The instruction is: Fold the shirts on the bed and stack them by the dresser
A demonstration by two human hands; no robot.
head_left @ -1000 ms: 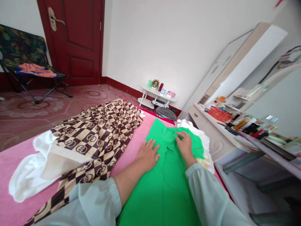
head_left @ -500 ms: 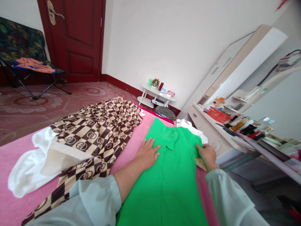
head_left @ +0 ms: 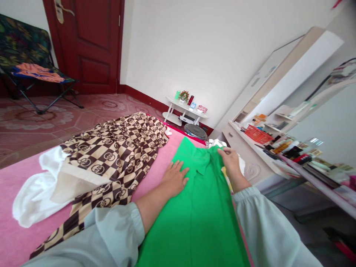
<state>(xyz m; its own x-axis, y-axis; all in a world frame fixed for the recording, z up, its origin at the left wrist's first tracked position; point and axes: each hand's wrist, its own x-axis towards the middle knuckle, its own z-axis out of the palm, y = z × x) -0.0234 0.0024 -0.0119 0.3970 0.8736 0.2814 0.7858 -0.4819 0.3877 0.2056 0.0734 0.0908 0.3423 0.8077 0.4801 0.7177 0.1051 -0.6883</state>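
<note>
A bright green garment [head_left: 205, 207] with a collar lies lengthwise in front of me on a pink bedspread [head_left: 155, 167]. Flat on its left edge rests my left hand [head_left: 175, 178], fingers spread. My right hand [head_left: 231, 161] pinches the cloth at the garment's far right corner and holds it folded inward; the fingertips partly cover the grip. Left of the green cloth lies a brown and beige checked garment [head_left: 116, 148], with a white piece of clothing [head_left: 36, 193] at its near left end. More white cloth [head_left: 217, 142] shows beyond my right hand.
Along the right runs a dressing table [head_left: 236, 133] holding a red basket [head_left: 258, 134] and several bottles. Past the bed's far end stand a low white shelf [head_left: 183, 107] and a round dark-lidded container [head_left: 195, 131]. A folding chair [head_left: 30, 70] is by the red door [head_left: 91, 44].
My right hand has moved left and slightly away from me, drawing the garment's right shoulder part inward over itself. My left hand stays in place on the cloth.
</note>
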